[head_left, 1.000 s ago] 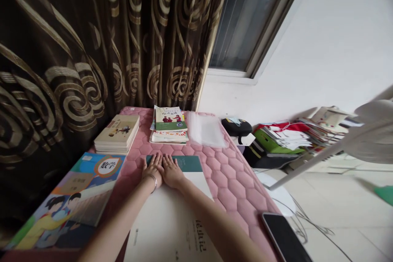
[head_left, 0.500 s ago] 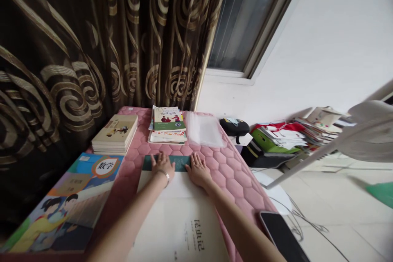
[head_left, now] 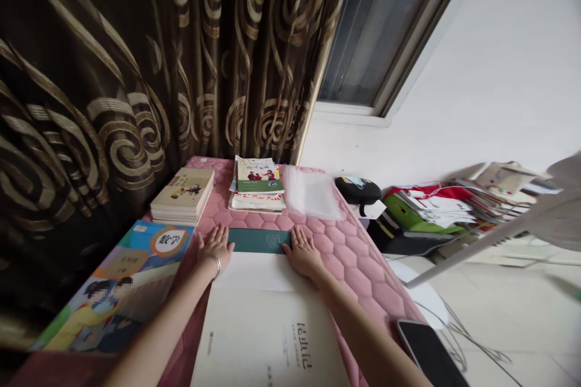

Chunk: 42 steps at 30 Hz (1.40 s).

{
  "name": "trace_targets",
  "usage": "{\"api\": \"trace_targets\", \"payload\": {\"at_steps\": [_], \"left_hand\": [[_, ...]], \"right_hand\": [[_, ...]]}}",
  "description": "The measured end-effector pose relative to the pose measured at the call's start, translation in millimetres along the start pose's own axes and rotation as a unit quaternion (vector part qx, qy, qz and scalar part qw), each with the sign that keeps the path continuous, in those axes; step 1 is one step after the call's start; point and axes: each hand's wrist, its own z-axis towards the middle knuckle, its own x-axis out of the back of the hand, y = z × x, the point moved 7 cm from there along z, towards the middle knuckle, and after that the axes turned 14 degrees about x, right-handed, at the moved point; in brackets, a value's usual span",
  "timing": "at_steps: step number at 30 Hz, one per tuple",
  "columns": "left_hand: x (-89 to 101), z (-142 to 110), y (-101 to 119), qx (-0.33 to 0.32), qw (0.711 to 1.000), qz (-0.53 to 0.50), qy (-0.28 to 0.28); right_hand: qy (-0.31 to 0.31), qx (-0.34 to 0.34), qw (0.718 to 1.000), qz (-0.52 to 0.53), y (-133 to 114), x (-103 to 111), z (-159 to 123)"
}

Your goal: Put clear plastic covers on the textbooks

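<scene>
An opened book (head_left: 263, 326) lies on the pink quilted cover, its pale title page towards me and a dark green flap (head_left: 258, 240) at its far end. My left hand (head_left: 215, 248), with a silver bracelet at the wrist, rests flat at the flap's left edge, fingers stretched out. At the opposite edge of the flap my right hand (head_left: 305, 252) presses down flat, fingers pointing away from me. Neither hand grips anything. Left of the book is a blue mathematics textbook (head_left: 122, 284).
Beyond the book are a beige book stack (head_left: 184, 193), a pile of booklets (head_left: 258, 184) and clear plastic sleeves (head_left: 313, 193). A phone (head_left: 429, 351) sits at the right edge. A white fan (head_left: 481, 251) stands to the right, and a patterned curtain (head_left: 218, 60) hangs behind.
My hands began side by side at the middle of the green flap and have slid apart, the left to its left edge, the right to its right edge. Both stayed flat.
</scene>
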Motion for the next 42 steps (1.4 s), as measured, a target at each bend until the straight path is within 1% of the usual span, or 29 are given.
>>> {"api": "trace_targets", "payload": {"at_steps": [1, 3, 5, 7, 8, 10, 14, 15, 17, 19, 21, 24, 27, 30, 32, 34, 36, 38, 42], "left_hand": [[2.1, -7, -6, 0.013, 1.0, 0.007, 0.011], [6.4, -26, -11, 0.025, 0.999, 0.007, 0.036], [10.2, -47, -6, 0.008, 0.998, -0.009, 0.054], [13.5, -64, -2, -0.002, 0.998, -0.025, 0.061], [14.9, -69, -1, 0.0, 0.998, -0.032, 0.062], [17.6, -74, -1, 0.009, 0.997, -0.044, 0.065], [18.7, -71, -2, 0.011, 0.996, -0.053, 0.072], [17.9, -69, -2, 0.008, 0.996, -0.055, 0.072], [15.7, -67, -2, 0.005, 0.996, -0.058, 0.071], [13.3, -66, -3, 0.005, 0.996, -0.058, 0.07], [11.5, -65, -3, 0.005, 0.996, -0.058, 0.07], [10.3, -65, -3, 0.007, 0.995, -0.069, 0.068], [10.2, -66, -3, 0.011, 0.995, -0.076, 0.063], [10.4, -66, -2, 0.015, 0.995, -0.076, 0.061], [9.8, -66, -2, 0.017, 0.995, -0.073, 0.058], [8.8, -65, -2, 0.017, 0.996, -0.069, 0.055], [8.3, -65, -1, 0.017, 0.996, -0.068, 0.052], [8.3, -65, -2, 0.02, 0.996, -0.07, 0.049], [9.8, -66, -3, 0.022, 0.996, -0.071, 0.045]], "right_hand": [[-0.002, 0.001, 1.0, -0.003, 0, 0, 0], [-0.006, -0.003, 1.0, -0.01, -1, 3, 0], [-0.01, -0.02, 0.999, -0.027, -4, 8, 0], [-0.004, -0.034, 0.998, -0.053, -14, 16, 3], [0.004, -0.031, 0.998, -0.061, -24, 21, 6], [0.029, 0.004, 0.998, -0.055, -53, 26, 15], [0.076, 0.075, 0.994, 0.027, -120, 21, 42], [0.079, 0.078, 0.993, 0.046, -131, 19, 50], [0.073, 0.077, 0.992, 0.07, -146, 15, 67], [0.064, 0.067, 0.993, 0.077, -151, 15, 85], [0.063, 0.049, 0.994, 0.074, -150, 19, 100], [0.072, 0.026, 0.995, 0.07, -147, 24, 113], [0.094, 0.03, 0.993, 0.057, -150, 24, 106], [0.121, 0.068, 0.99, 0.033, -157, 24, 87], [0.109, 0.094, 0.989, 0.033, -159, 21, 75], [0.077, 0.101, 0.991, 0.046, -157, 19, 71], [0.052, 0.096, 0.992, 0.057, -154, 20, 75], [0.042, 0.083, 0.994, 0.06, -152, 24, 85], [0.053, 0.051, 0.996, 0.05, -152, 29, 105]]}}
